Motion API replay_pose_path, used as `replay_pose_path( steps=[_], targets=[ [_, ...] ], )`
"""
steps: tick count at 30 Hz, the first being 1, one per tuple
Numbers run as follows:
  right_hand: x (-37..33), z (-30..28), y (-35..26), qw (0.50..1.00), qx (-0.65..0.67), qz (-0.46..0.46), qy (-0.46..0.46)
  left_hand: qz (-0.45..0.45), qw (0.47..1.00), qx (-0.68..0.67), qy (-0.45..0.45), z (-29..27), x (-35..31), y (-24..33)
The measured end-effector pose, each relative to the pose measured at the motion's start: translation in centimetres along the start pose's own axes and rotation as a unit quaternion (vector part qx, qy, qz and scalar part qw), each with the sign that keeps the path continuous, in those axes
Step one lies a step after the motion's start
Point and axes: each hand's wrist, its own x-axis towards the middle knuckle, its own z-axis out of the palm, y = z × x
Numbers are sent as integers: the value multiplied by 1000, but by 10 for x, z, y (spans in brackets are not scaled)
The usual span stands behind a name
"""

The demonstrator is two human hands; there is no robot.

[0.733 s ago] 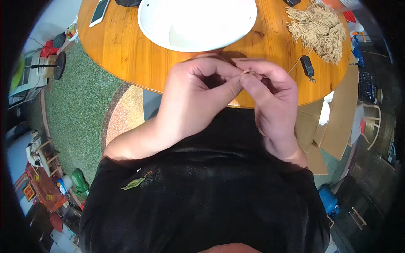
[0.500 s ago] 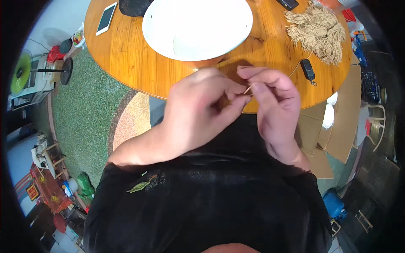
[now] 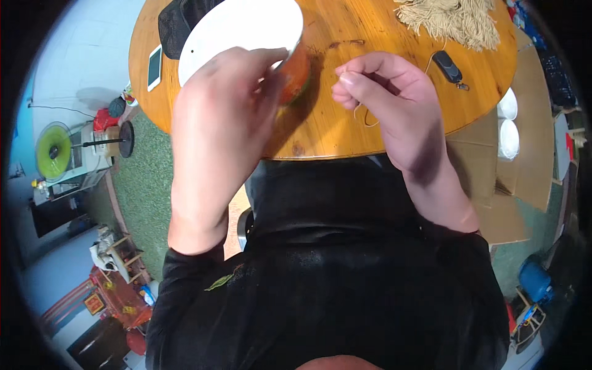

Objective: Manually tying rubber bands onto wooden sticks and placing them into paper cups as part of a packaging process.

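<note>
My left hand is at the right rim of a white basin, fingers curled over its edge; the hand is slightly blurred and its thumb is partly hidden. The basin sits tilted, and an orange-red rounded thing shows under its right side. My right hand is held over the table's near edge, thumb and forefinger pinched together on a thin beige string. A loose loop of the string hangs below the fingers, and a strand leads toward a bundle of beige yarn.
On the round wooden table lie a black key fob, a white phone, a black mesh thing and a small dark twig-like bit. Cardboard lies at the right. A fan stands at far left.
My hands have parted: the left went from the right hand's fingertips to the basin's rim. The basin has shifted left and tilted, exposing more of the orange-red thing. The right hand still pinches.
</note>
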Motion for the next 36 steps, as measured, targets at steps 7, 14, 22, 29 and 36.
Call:
replay_pose_path(
  steps=[7, 14, 22, 29, 36],
  targets=[
    [3, 10, 17, 985, 64, 112, -115, -1, 1000, -2, -8, -16, -26, -6],
    [1, 11, 20, 967, 108, 176, -149, 49, 998, -40, 4, -18, -39, -8],
    [-10, 11, 1, 957, 101, 178, -204, 202, 979, -23, -7, -16, -27, -1],
    [-13, 13, -2, 954, 56, 155, -250, 194, 980, -25, -41, -22, -31, -1],
    [-19, 21, 0, 953, 61, 160, -251, 204, 976, -66, -31, -20, -38, -7]
  ],
)
